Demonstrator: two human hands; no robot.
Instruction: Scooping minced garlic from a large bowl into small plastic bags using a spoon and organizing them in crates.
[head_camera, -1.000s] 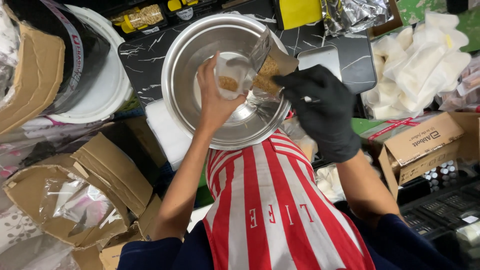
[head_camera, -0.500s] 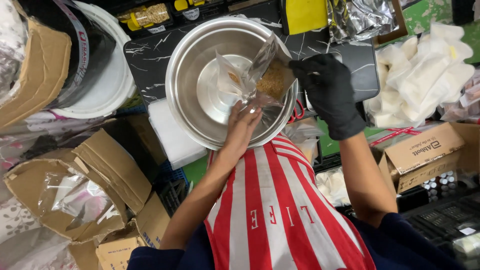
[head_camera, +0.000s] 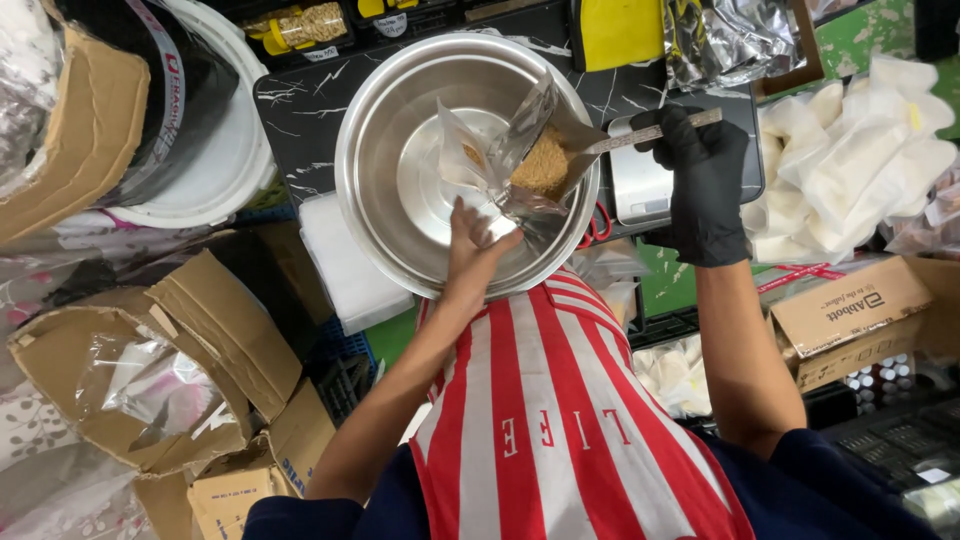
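Observation:
My bare left hand (head_camera: 475, 240) grips the lower end of a clear plastic pouch (head_camera: 468, 152), holding it open over a large steel bowl (head_camera: 372, 232). My right hand (head_camera: 702, 185), in a black glove, holds the handle of a metal scoop (head_camera: 585, 135). The scoop is loaded with brown granules (head_camera: 542, 165), and its front edge touches the pouch's mouth. A few granules lie inside the pouch. A red-and-white striped apron (head_camera: 560, 420) fills the lower middle of the view.
A small grey scale (head_camera: 640, 190) and red scissors (head_camera: 597, 228) lie right of the bowl. A white bucket lined with a black bag (head_camera: 190, 140) and torn cardboard boxes (head_camera: 180, 330) crowd the left. White packets (head_camera: 870, 140) and a cardboard box (head_camera: 860, 310) sit right.
My right hand has slid back along the scoop's handle to the right. My left hand dropped from the pouch's side to its bottom end. The scoop now meets the pouch's mouth.

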